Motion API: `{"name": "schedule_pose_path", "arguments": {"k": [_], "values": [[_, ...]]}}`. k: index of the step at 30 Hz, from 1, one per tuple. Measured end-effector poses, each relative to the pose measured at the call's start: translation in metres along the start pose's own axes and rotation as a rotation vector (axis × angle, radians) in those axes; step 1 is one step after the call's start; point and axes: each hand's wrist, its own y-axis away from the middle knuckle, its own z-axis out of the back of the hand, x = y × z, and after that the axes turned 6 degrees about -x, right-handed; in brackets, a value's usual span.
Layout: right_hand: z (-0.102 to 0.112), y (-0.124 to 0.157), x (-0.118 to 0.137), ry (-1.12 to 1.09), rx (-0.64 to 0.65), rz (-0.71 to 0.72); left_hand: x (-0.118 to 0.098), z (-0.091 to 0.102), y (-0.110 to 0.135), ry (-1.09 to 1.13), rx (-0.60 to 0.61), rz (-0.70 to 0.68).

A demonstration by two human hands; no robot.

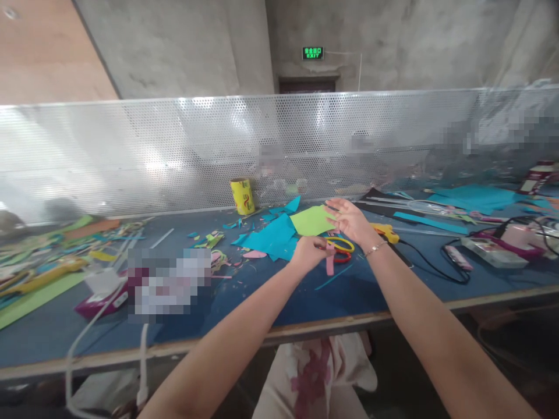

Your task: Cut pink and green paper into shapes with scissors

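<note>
My right hand (pixel 350 221) reaches forward with its fingers spread, and the fingertips touch the edge of a light green paper sheet (pixel 311 221) lying on the blue table (pixel 244 299). My left hand (pixel 309 252) is closed, pinching a pink paper strip (pixel 329 262) that hangs down from it. Yellow-handled scissors (pixel 341 243) and a red ring-shaped piece (pixel 342 256) lie just right of the left hand, under the right wrist. Teal paper sheets (pixel 273 237) lie left of the green one.
A yellow can (pixel 243 196) stands at the back by a perforated metal screen (pixel 174 151). Paper scraps and strips litter the left side (pixel 48 262). A yellow glue gun (pixel 385 232) with a black cable, a pink device (pixel 515 238) and teal sheets (pixel 471 198) lie right.
</note>
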Motion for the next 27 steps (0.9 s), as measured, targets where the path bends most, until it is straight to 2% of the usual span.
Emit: {"name": "schedule_pose_path", "arguments": {"k": [2, 4, 7, 11, 16, 23, 25, 27], "values": [[-0.001, 0.001, 0.002, -0.01, 0.019, -0.002, 0.002, 0.01, -0.007, -0.063, -0.134, -0.026], [-0.003, 0.003, 0.005, -0.016, 0.057, -0.009, 0.004, 0.017, -0.012, -0.081, -0.164, -0.057], [-0.009, 0.008, 0.009, -0.022, 0.142, -0.019, 0.008, 0.019, -0.016, -0.008, -0.117, -0.081], [-0.018, 0.014, 0.012, 0.01, 0.212, -0.023, 0.014, 0.012, -0.018, 0.086, -0.049, -0.104], [-0.02, 0.016, 0.014, 0.073, 0.206, -0.034, 0.018, 0.012, -0.02, 0.048, -0.158, 0.037], [-0.01, 0.014, 0.019, 0.109, 0.208, -0.136, 0.024, 0.029, -0.028, 0.014, -0.291, 0.087], [-0.006, 0.012, 0.019, 0.154, 0.194, -0.164, 0.028, 0.031, -0.03, 0.011, -0.302, 0.114], [-0.002, 0.009, 0.017, 0.253, 0.124, -0.157, 0.032, 0.033, -0.033, 0.0, -0.279, 0.141]]}}
